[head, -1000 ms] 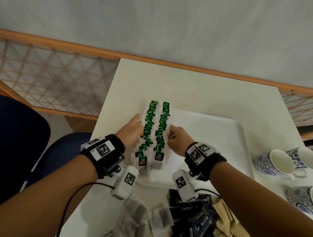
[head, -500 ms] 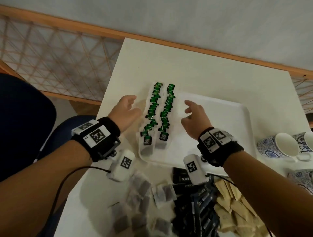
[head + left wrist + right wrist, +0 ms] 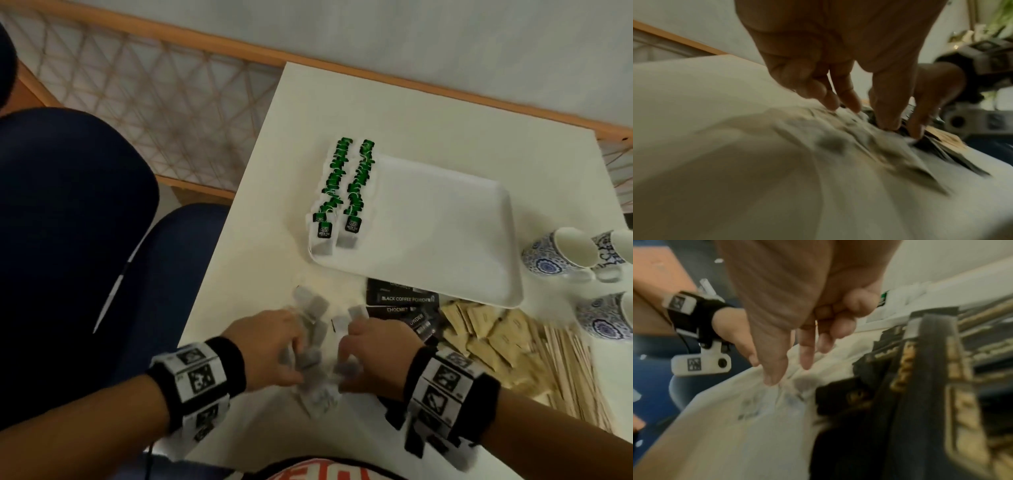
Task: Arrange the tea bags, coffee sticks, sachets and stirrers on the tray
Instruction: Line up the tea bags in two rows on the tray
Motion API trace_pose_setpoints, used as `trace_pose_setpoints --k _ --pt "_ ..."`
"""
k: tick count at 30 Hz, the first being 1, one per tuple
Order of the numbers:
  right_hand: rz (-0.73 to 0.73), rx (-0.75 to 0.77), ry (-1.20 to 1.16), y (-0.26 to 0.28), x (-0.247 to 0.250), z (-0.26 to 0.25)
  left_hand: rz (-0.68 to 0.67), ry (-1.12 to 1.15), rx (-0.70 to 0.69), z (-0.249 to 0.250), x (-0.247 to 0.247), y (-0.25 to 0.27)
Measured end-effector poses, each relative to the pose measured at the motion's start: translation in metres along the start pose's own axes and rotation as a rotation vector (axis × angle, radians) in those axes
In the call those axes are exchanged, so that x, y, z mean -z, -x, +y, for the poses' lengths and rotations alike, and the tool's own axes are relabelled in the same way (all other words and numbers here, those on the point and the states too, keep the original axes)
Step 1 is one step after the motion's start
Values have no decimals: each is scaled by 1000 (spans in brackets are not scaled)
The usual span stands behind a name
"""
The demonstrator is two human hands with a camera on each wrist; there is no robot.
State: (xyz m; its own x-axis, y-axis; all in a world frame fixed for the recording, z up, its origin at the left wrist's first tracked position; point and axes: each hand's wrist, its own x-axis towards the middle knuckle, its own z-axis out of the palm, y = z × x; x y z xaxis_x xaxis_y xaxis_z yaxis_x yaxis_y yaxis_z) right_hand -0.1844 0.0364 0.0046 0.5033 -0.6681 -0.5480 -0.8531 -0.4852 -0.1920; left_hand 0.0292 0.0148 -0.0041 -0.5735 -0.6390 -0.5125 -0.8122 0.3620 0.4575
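Two rows of green-tagged tea bags [image 3: 346, 192] lie along the left side of the white tray [image 3: 445, 240]. Near the table's front edge lies a loose pile of grey tea bags [image 3: 313, 308]. Both hands are down on that pile. My left hand [image 3: 296, 359] reaches its fingers [image 3: 849, 97] down onto the bags [image 3: 830, 141]. My right hand [image 3: 344, 356] points its thumb [image 3: 772, 376] and forefinger at the white bag paper [image 3: 777, 402], with a gap between them. Neither hand plainly grips a bag; the frames are blurred.
Black coffee sticks [image 3: 400, 298] lie right of the pile, then brown sachets [image 3: 486, 332] and wooden stirrers [image 3: 575, 370]. Blue-patterned cups [image 3: 561, 253] stand at the right edge. A blue chair [image 3: 85, 222] is left of the table.
Both hands left the tea-bag rows on the tray and came back toward me, down onto the loose pile at the front. The head view swung to the left.
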Motion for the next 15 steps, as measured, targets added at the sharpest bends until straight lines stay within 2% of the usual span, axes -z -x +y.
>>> trace_pose_setpoints --k 4,9,12,15 --pt "7 -12 53 -5 -12 -14 -16 -67 35 18 -29 1" --pt "10 -28 -15 -4 -8 -16 43 -110 -28 26 -39 -3" --pt "112 -114 -151 1 4 -6 90 -40 -20 26 -32 -2" --pt "200 -165 -202 -2 13 7 200 128 89 16 -15 4"
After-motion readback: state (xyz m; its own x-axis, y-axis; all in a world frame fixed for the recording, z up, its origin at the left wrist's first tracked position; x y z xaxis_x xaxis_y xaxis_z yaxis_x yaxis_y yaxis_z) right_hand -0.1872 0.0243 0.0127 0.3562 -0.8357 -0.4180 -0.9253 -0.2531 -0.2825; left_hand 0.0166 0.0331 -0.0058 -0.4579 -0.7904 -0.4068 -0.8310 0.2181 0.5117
